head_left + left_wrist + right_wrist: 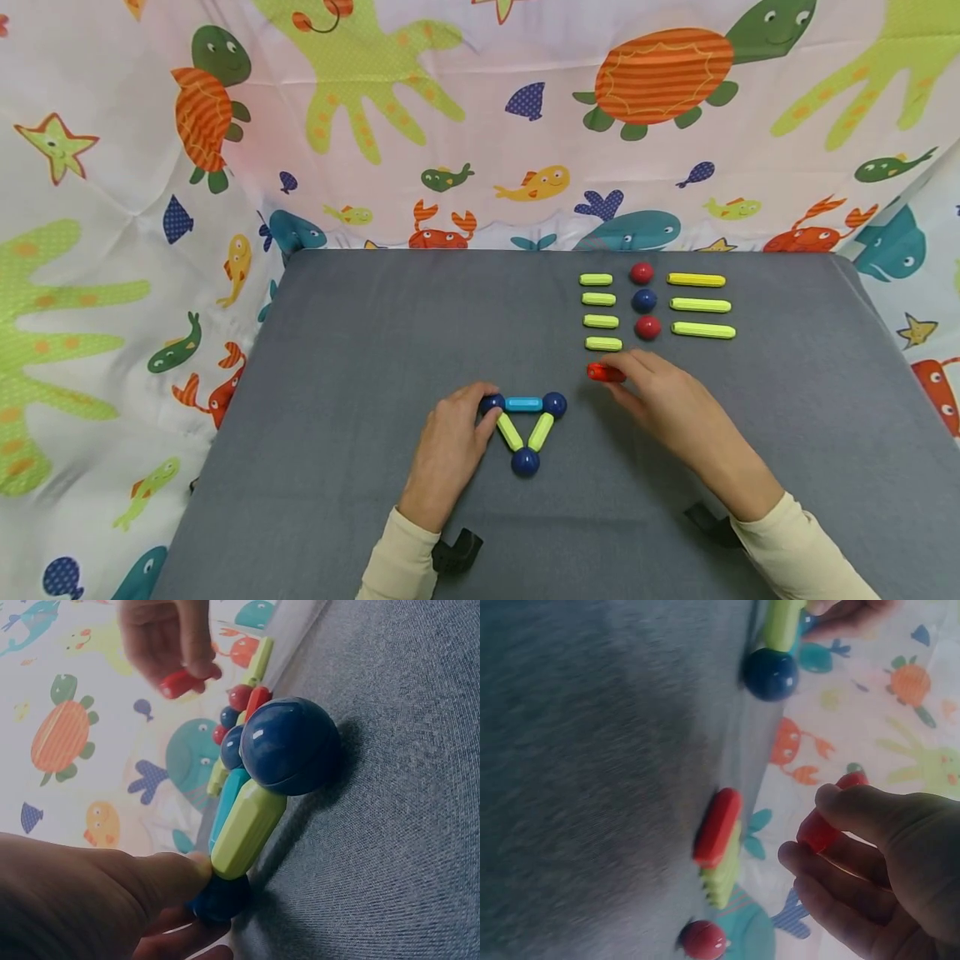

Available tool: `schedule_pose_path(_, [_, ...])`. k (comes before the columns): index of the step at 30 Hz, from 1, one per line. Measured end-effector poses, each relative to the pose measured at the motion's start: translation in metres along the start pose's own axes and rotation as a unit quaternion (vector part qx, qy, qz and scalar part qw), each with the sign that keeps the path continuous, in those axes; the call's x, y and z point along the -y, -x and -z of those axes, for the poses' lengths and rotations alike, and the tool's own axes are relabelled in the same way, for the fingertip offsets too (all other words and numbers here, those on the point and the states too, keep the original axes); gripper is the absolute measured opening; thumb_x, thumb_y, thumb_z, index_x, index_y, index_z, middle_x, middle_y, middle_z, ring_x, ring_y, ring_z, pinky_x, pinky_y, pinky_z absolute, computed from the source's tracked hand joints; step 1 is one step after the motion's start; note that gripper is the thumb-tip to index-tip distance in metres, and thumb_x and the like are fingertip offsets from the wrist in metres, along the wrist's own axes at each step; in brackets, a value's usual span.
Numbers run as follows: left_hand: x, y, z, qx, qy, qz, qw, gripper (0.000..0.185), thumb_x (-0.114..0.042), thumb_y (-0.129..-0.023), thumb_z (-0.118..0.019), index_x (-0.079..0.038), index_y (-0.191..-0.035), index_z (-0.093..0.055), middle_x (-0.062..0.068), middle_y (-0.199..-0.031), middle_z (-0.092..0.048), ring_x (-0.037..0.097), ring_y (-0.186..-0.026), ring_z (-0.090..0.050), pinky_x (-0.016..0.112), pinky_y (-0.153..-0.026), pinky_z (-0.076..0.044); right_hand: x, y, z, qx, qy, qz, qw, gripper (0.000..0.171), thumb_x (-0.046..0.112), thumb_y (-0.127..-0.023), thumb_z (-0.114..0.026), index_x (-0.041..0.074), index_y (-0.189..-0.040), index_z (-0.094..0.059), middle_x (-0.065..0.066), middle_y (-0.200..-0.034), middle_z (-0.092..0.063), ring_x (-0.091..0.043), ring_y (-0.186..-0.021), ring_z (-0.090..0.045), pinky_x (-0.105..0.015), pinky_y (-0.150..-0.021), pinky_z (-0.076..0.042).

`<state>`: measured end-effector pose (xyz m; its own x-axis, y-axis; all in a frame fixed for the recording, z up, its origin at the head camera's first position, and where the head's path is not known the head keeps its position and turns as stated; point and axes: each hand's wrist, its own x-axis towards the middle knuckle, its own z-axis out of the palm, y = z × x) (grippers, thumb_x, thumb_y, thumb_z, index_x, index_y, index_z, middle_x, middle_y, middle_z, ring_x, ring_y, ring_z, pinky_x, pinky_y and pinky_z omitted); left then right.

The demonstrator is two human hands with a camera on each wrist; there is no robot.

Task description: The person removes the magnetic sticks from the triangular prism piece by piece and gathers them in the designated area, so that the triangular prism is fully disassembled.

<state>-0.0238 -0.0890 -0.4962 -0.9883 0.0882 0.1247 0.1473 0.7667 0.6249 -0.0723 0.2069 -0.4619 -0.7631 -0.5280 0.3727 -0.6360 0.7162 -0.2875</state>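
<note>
Left hand (450,446) pinches the blue ball (491,405) at the triangle's (524,432) ten o'clock corner, steadying it. Right hand (663,400) pinches a red stick (604,372), lifted just at two o'clock of the triangle. Risk: the sticks look magnetic, so a close pass could snap onto the nearest ball or drag the green sticks (599,310) out of row. Gray table (360,333) offers open room at nine o'clock; the rows crowd one o'clock.
</note>
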Motion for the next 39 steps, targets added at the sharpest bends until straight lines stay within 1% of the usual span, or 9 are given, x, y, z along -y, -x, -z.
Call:
schedule_pose_path(4, [-0.001,0.001,0.001,0.0,-0.002,0.003,1.0,0.024,-0.018,-0.1,-0.077,-0.012,-0.123,-0.075,0.006,-0.121,-0.076,0.023,-0.106,-0.075,0.044,-0.083,-0.062,-0.005,0.008,-0.001,0.008,0.01,-0.008,1.0,0.046,0.002,-0.078,-0.093,0.007,-0.118,-0.073,-0.007,-0.101,-0.074,-0.021,-0.085,-0.07,-0.045,-0.075,-0.062])
schedule_pose_path(7, [0.0,0.001,0.001,-0.001,-0.006,0.004,1.0,0.024,-0.018,-0.1,-0.077,-0.013,-0.123,-0.075,0.006,-0.122,-0.076,0.023,-0.106,-0.075,0.043,-0.083,-0.062,-0.007,0.012,-0.003,0.017,0.014,-0.011,1.0,0.043,0.003,-0.078,-0.094,0.008,-0.115,-0.074,-0.005,-0.097,-0.074,-0.02,-0.082,-0.07,-0.045,-0.073,-0.062])
schedule_pose_path(11, [0.0,0.001,0.001,-0.001,-0.009,0.006,0.9999,0.024,-0.019,-0.1,-0.076,-0.013,-0.124,-0.074,0.005,-0.122,-0.076,0.023,-0.107,-0.075,0.043,-0.084,-0.062,-0.01,0.015,-0.007,0.023,0.024,-0.002,0.999,0.037,0.005,-0.078,-0.094,0.009,-0.111,-0.076,-0.003,-0.093,-0.073,-0.021,-0.076,-0.067,-0.044,-0.069,-0.06])
schedule_pose_path(16, [0.001,0.001,0.001,0.0,-0.011,0.006,0.9999,0.024,-0.019,-0.101,-0.076,-0.013,-0.124,-0.074,0.005,-0.123,-0.076,0.024,-0.107,-0.075,0.044,-0.084,-0.062,-0.01,0.021,-0.014,0.015,0.04,0.009,0.999,0.033,0.01,-0.08,-0.093,0.011,-0.109,-0.076,-0.004,-0.09,-0.071,-0.025,-0.072,-0.065,-0.046,-0.065,-0.058])
schedule_pose_path(19, [0.001,0.001,0.001,0.0,-0.011,0.006,0.9999,0.024,-0.02,-0.101,-0.076,-0.013,-0.124,-0.074,0.006,-0.123,-0.076,0.024,-0.107,-0.075,0.045,-0.083,-0.062,-0.01,0.022,-0.018,0.016,0.05,0.005,0.999,0.033,0.012,-0.081,-0.093,0.011,-0.109,-0.076,-0.004,-0.09,-0.07,-0.025,-0.073,-0.065,-0.046,-0.066,-0.058])
schedule_pose_path(24, [0.0,0.001,0.001,0.002,-0.011,0.004,0.9999,0.025,-0.02,-0.101,-0.075,-0.013,-0.125,-0.074,0.005,-0.123,-0.076,0.023,-0.108,-0.075,0.044,-0.085,-0.062,-0.01,0.023,-0.022,0.038,0.065,-0.008,0.997,0.032,0.012,-0.083,-0.092,0.012,-0.11,-0.077,-0.005,-0.092,-0.07,-0.025,-0.077,-0.065,-0.046,-0.07,-0.059])
schedule_pose_path(31, [-0.002,0.001,0.001,-0.001,-0.013,0.004,0.9999,0.025,-0.02,-0.101,-0.076,-0.013,-0.124,-0.074,0.005,-0.123,-0.076,0.024,-0.106,-0.075,0.044,-0.083,-0.062,-0.01,0.021,-0.026,0.059,0.075,-0.015,0.995,0.034,0.013,-0.083,-0.092,0.008,-0.112,-0.076,-0.011,-0.102,-0.075,-0.029,-0.083,-0.07,-0.049,-0.075,-0.061])
schedule_pose_path(39, [-0.002,0.001,0.001,-0.003,-0.013,0.003,0.9999,0.024,-0.02,-0.101,-0.075,-0.013,-0.124,-0.074,0.006,-0.122,-0.076,0.024,-0.105,-0.076,0.044,-0.083,-0.062,-0.009,0.019,-0.026,0.067,0.085,-0.017,0.994,0.034,0.011,-0.082,-0.092,0.007,-0.112,-0.076,-0.012,-0.101,-0.075,-0.03,-0.083,-0.07,-0.049,-0.076,-0.061])
